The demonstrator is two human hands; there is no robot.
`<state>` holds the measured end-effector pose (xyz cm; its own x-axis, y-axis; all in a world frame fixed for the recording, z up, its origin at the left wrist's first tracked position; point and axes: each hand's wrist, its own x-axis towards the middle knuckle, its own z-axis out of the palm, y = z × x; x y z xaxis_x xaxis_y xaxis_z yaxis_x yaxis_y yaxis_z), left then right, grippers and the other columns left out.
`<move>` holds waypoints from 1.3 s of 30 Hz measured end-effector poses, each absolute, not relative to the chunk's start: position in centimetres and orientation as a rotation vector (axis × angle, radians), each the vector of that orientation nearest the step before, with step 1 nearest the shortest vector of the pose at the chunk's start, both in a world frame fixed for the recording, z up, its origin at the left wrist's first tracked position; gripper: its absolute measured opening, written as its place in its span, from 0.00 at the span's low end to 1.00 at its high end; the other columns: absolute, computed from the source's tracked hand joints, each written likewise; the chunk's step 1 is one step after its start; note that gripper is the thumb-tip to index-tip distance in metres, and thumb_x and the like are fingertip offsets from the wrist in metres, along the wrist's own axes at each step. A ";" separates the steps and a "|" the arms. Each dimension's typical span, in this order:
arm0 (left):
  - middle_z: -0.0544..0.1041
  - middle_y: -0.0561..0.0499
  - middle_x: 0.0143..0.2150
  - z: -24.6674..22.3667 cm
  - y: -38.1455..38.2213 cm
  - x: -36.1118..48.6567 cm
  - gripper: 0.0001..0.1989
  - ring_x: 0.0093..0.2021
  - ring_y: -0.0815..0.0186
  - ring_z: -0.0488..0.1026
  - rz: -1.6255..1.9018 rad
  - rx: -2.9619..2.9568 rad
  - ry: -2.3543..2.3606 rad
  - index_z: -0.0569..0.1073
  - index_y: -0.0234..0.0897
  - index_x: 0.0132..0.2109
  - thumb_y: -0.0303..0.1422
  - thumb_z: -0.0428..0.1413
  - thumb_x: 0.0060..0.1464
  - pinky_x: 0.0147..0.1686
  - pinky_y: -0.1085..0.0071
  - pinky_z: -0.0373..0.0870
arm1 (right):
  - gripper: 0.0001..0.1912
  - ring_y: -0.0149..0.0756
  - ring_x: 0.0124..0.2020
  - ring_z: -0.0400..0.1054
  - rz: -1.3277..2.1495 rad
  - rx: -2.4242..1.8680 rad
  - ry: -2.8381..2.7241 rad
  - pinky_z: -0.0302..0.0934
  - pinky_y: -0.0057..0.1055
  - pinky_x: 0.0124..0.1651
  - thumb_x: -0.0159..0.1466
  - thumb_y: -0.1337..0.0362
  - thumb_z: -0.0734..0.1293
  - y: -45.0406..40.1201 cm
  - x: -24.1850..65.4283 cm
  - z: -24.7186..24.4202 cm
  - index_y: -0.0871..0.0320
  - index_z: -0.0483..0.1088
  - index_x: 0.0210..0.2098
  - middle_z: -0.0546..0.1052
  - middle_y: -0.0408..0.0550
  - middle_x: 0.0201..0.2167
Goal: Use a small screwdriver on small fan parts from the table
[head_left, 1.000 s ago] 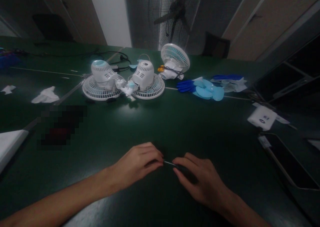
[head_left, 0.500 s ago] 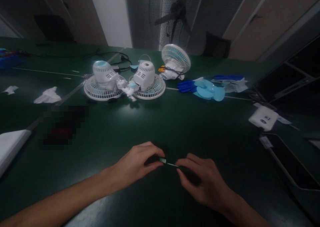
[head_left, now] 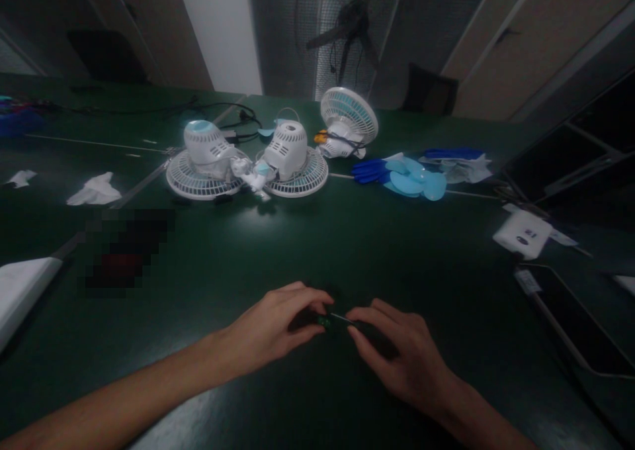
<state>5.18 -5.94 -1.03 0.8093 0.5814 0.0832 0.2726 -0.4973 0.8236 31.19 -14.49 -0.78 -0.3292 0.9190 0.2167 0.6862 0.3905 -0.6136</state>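
Observation:
My left hand (head_left: 280,317) is closed, pinching a small green piece (head_left: 324,321) that looks like a little circuit board; most of it is hidden by the fingers. A screwdriver (head_left: 340,317) with a thin metal shaft and a dark handle lies in my right hand (head_left: 404,351), whose thumb and fingers wrap the handle. Its tip points left and reaches close to the green piece and my left fingertips. Whether the tip touches the piece I cannot tell. Both hands are low over the dark green table (head_left: 297,251).
Two white fans (head_left: 203,165) (head_left: 292,162) lie face down beyond my hands, and a third fan (head_left: 350,119) is tilted behind them. Light blue fan blades (head_left: 417,180) and blue gloves (head_left: 370,171) are right of them. A white box (head_left: 523,233) and a phone (head_left: 580,317) lie at right.
The green piece has turned between my left fingers and looks darker. The screwdriver tip has shifted slightly upward, and my left index finger reaches a little further right.

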 end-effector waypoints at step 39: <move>0.83 0.44 0.51 -1.7 7.5 -6.6 0.17 0.51 0.52 0.78 0.726 2.390 1.713 0.82 0.38 0.50 0.36 0.50 0.66 0.55 0.58 0.72 | 0.08 0.33 0.31 0.74 0.612 -1.368 -1.995 0.64 0.30 0.33 0.73 0.64 0.66 -14.8 32.2 -1.2 0.53 0.74 0.51 0.78 0.44 0.35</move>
<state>-6.64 7.47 -1.67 0.2478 0.9168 0.3133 0.8628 -0.3559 0.3590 32.25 -14.83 -1.15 -0.2580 0.9360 0.2394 0.6406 0.3513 -0.6828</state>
